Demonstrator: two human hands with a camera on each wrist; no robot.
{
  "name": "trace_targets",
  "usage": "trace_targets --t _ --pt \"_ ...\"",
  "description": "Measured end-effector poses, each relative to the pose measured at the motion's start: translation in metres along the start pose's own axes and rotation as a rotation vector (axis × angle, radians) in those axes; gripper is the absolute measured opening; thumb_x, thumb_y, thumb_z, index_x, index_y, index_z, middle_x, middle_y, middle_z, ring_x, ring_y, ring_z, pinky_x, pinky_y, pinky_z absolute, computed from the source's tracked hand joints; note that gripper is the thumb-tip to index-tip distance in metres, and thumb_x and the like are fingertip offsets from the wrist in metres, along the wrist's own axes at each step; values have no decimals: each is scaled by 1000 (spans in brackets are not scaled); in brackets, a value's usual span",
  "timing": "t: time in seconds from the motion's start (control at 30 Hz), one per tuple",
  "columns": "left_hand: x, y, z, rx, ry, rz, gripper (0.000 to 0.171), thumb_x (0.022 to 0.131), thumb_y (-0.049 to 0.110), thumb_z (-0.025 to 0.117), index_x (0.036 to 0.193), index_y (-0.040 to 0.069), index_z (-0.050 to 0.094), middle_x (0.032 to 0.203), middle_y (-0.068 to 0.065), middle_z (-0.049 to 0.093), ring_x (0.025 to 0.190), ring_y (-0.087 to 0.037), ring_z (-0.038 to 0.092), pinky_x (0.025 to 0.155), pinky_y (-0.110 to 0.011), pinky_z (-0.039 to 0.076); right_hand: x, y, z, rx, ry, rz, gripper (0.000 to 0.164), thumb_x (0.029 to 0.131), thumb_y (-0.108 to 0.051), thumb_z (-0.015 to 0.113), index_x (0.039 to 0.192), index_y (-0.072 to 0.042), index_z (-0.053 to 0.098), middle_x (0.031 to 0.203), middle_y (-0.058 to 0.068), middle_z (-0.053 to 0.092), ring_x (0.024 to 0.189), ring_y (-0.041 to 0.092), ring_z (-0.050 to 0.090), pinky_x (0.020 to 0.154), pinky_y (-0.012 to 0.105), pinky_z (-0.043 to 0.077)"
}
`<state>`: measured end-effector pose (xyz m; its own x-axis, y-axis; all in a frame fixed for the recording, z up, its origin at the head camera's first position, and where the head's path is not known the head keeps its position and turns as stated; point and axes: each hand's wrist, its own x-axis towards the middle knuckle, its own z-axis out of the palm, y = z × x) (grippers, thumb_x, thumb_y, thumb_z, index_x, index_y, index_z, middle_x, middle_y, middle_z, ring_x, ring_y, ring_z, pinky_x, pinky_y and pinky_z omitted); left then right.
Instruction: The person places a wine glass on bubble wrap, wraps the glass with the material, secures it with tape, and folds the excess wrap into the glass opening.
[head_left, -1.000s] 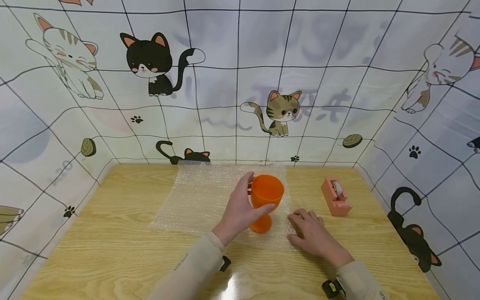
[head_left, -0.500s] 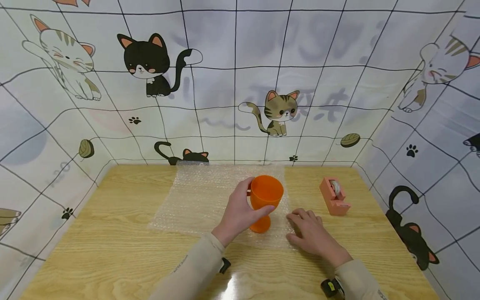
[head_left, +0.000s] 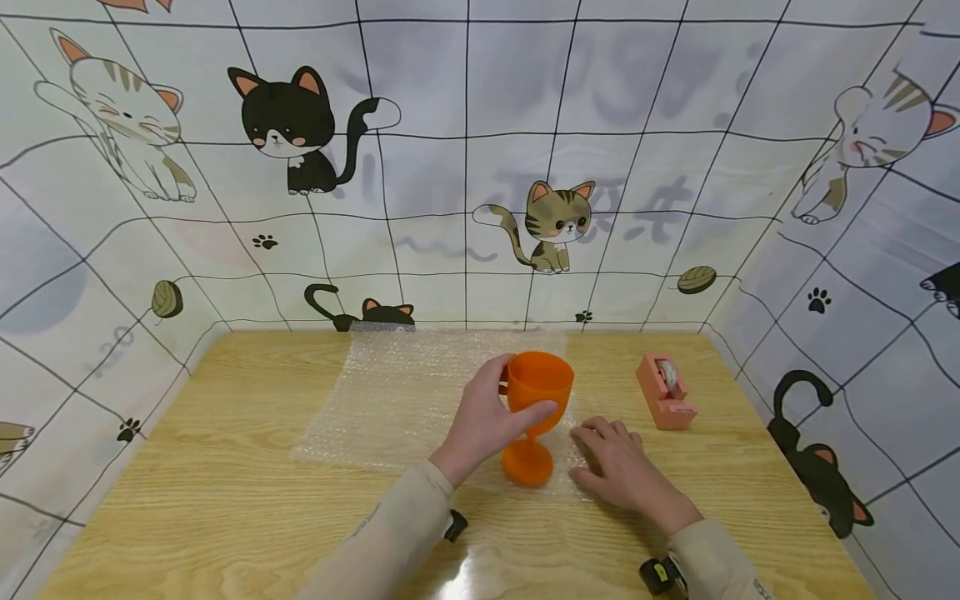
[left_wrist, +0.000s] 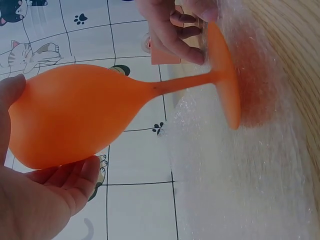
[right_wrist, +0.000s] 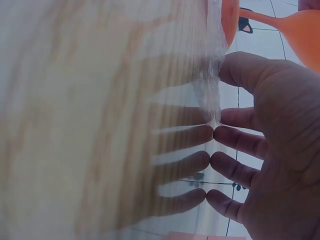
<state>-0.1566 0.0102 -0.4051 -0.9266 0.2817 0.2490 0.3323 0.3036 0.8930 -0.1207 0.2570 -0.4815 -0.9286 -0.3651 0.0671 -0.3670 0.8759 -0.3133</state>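
An orange plastic goblet [head_left: 540, 385] is in my left hand [head_left: 486, 417], whose thumb and fingers curve round the bowl. The left wrist view shows the goblet's bowl [left_wrist: 75, 115], its thin stem and its round foot [left_wrist: 226, 75], which stands close over the bubble wrap [left_wrist: 210, 175] and casts an orange reflection there. Flat on the table, the clear wrap [head_left: 397, 400] spreads behind and left of the goblet. My right hand [head_left: 622, 467] rests at the wrap's right edge, fingers spread and loosely bent. In the right wrist view its fingertips [right_wrist: 220, 197] touch the surface.
A pink tape dispenser [head_left: 667, 400] with a roll of clear tape stands to the right, beyond my right hand. The wooden table [head_left: 225, 467] ends at the back against a white grid-patterned cloth [head_left: 420, 167] printed with cats, which also hangs along both sides.
The goblet has come slightly nearer to me in my left hand and stands more upright, its foot lower in the head view. The right hand stays in place.
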Motion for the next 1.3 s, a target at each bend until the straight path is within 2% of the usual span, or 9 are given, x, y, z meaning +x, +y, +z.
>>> trace_targets --t 0.4,0.7,0.9,1.13,1.3 --pt "10 -5 2 -72 -15 -170 65 86 50 82 135 12 59 114 1 67 94 -19 64 80 -35 58 0 1 -1 4 -6 7 55 91 -36 79 136 -8 64 132 8 57 115 30 50 89 50 42" --pt "20 -12 7 -64 -25 -204 61 88 53 78 126 9 63 110 -3 69 95 -18 66 81 -35 58 -1 1 -1 8 9 -8 55 91 -38 78 135 -8 64 132 8 58 115 30 50 89 50 42" --pt "26 -18 12 -70 -28 -266 60 88 56 78 122 7 65 104 -3 69 90 -19 65 80 -34 58 -1 3 0 2 28 -24 56 91 -41 78 134 -8 65 131 7 59 114 30 51 87 50 43" --pt "34 -20 14 -66 -22 -320 60 88 60 75 116 8 68 103 -3 69 90 -21 63 85 -37 57 -1 2 -1 -8 40 -33 55 91 -41 78 133 -8 66 131 7 59 113 29 52 87 48 43" --pt "37 -27 17 -75 -20 -368 62 87 65 73 112 8 72 99 -2 71 89 -19 63 85 -37 56 -2 1 -2 -7 37 -33 55 91 -40 78 133 -7 66 130 7 60 112 28 52 86 47 43"
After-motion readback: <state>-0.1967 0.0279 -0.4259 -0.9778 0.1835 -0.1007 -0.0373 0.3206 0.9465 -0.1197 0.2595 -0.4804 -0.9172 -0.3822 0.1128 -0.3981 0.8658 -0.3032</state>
